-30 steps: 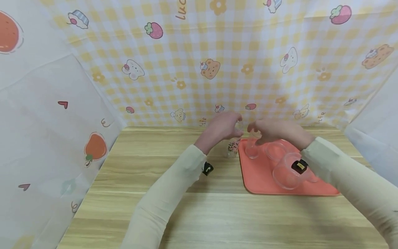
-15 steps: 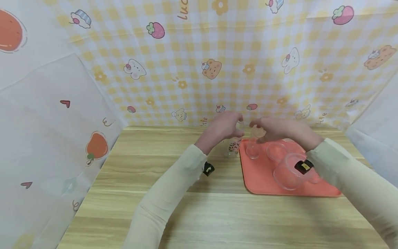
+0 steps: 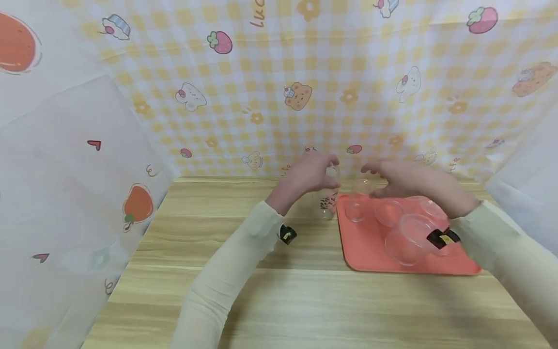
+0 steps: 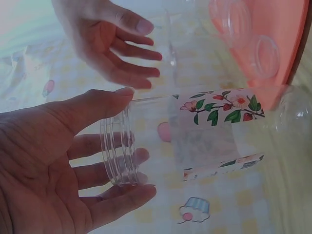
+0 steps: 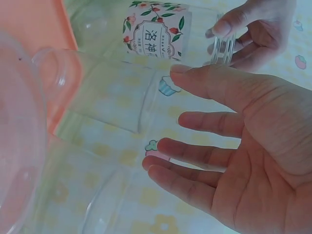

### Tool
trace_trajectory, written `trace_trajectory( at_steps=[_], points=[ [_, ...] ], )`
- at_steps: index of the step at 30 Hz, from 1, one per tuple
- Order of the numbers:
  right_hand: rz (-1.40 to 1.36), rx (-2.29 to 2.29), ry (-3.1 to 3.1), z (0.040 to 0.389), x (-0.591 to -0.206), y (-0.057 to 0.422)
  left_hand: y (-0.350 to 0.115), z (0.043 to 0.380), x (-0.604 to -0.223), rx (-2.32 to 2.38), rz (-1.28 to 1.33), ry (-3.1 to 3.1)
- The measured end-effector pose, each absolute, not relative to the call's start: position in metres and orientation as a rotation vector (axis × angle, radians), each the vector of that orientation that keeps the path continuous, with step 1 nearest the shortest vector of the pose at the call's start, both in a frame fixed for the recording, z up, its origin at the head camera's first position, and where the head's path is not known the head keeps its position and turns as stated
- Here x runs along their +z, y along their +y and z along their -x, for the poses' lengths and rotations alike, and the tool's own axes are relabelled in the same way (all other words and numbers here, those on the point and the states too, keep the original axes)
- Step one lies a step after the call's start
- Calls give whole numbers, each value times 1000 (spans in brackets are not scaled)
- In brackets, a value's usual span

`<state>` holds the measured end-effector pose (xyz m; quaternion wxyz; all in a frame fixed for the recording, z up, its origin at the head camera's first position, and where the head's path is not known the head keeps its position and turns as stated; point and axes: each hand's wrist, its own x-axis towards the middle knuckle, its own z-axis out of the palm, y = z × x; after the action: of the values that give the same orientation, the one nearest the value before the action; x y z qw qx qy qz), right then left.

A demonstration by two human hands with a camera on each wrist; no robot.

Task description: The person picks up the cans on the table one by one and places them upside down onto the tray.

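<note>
Upright on the table beside the tray is a clear glass jar (image 3: 328,202) with a floral paper label; the label (image 5: 156,29) carries printed characters in the right wrist view. My left hand (image 3: 309,172) holds the jar around its ridged neck (image 4: 119,146), thumb on one side and fingers on the other. A tall clear drinking glass (image 3: 355,211) stands at the tray's near-left part. My right hand (image 3: 407,184) hovers beside that glass, fingers spread and apart from it, with nothing in its grasp (image 5: 253,161).
On the orange-red tray (image 3: 362,254) stand several more clear vessels, including a large wide one (image 3: 405,245) at the front and a smaller glass (image 3: 389,213) behind it. A patterned cloth (image 3: 261,87) hangs along the table's back edge.
My right hand has drawn back to the right, away from the tall glass, and its fingers have spread. The left hand stays at the jar's neck, slightly raised.
</note>
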<state>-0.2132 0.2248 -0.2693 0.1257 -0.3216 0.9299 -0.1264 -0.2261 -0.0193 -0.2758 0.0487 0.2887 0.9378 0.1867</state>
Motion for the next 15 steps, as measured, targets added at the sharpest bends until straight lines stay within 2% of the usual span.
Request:
trace_trajectory(
  at_steps=[15],
  points=[
    [978,-323,2746,206,-261,237,-37,218,-262,595,-882,2926]
  ],
)
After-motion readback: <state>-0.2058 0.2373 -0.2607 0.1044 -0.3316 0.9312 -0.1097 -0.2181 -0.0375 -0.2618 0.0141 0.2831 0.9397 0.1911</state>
